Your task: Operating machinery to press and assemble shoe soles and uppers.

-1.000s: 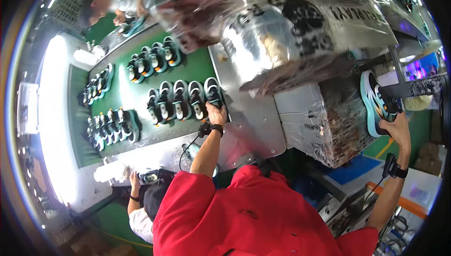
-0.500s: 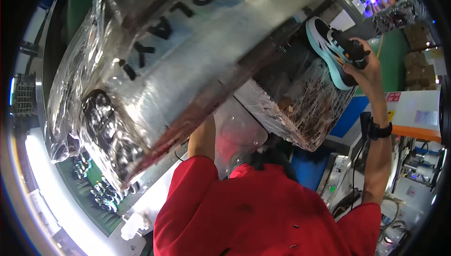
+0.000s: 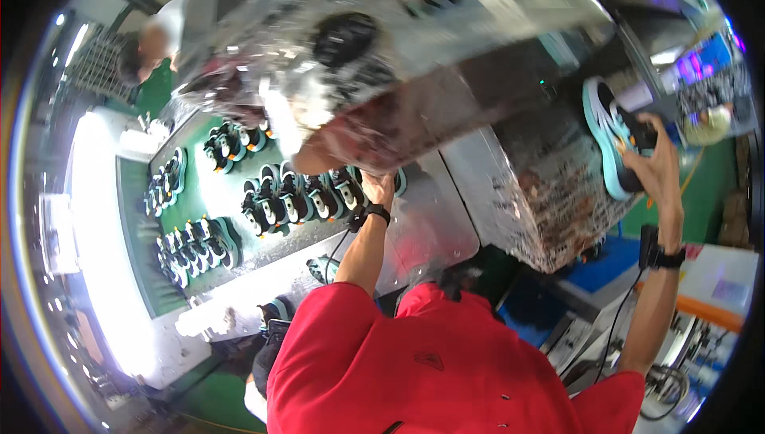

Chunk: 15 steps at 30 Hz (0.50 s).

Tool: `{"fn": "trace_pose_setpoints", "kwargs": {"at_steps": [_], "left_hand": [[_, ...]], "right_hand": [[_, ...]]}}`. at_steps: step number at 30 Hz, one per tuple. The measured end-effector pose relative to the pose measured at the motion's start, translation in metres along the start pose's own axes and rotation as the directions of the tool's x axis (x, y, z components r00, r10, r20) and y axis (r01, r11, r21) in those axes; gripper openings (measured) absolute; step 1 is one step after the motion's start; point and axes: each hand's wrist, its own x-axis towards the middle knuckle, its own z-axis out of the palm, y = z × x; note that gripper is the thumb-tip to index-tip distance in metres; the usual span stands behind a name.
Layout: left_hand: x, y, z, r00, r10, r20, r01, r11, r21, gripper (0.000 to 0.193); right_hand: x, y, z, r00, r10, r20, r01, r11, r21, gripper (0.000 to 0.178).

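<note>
1. Standing in groups at the left of the frame, pale-soled shoes (image 3: 195, 247) fill part of a green tabletop (image 3: 213, 199).
2. Left of centre, a row of dark shoes (image 3: 295, 196) is in view again; a moment ago the wrapped bundle (image 3: 446, 43), now across the upper middle, hid it.
3. At that row's right end is the left hand (image 3: 378, 188), also back in sight. The bundle covers its fingertips, so I cannot tell whether its grip is open or closed; shoes lie on either side.
4. Right of centre is a film-wrapped box (image 3: 550, 203).
5. Just beyond it, at right, the right hand (image 3: 655, 161) still grips a teal-soled shoe (image 3: 606, 135) near its opening, thumb and fingers closed, leaving it well apart from the rows.
</note>
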Motion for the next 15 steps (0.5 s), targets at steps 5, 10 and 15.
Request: {"fn": "trace_pose_setpoints", "kwargs": {"at_steps": [5, 10, 15], "left_hand": [[0.127, -0.005, -0.025, 0.909, 0.316, -0.271, -0.273, 0.944, 0.183, 0.039], [0.23, 0.037, -0.128, 0.955, 0.056, -0.292, -0.035, 0.996, 0.079, 0.031], [0.196, 0.048, -0.137, 0.963, 0.223, -0.153, -0.195, 0.964, 0.178, 0.026]], "right_hand": [[-0.009, 0.007, 0.003, 0.999, -0.029, 0.016, 0.029, 0.999, 0.038, 0.056], [-0.01, 0.0, 0.011, 0.999, -0.046, 0.011, 0.045, 0.994, 0.102, 0.055], [-0.014, -0.011, 0.006, 1.0, 0.02, -0.022, -0.015, 0.978, 0.21, 0.051]]}}
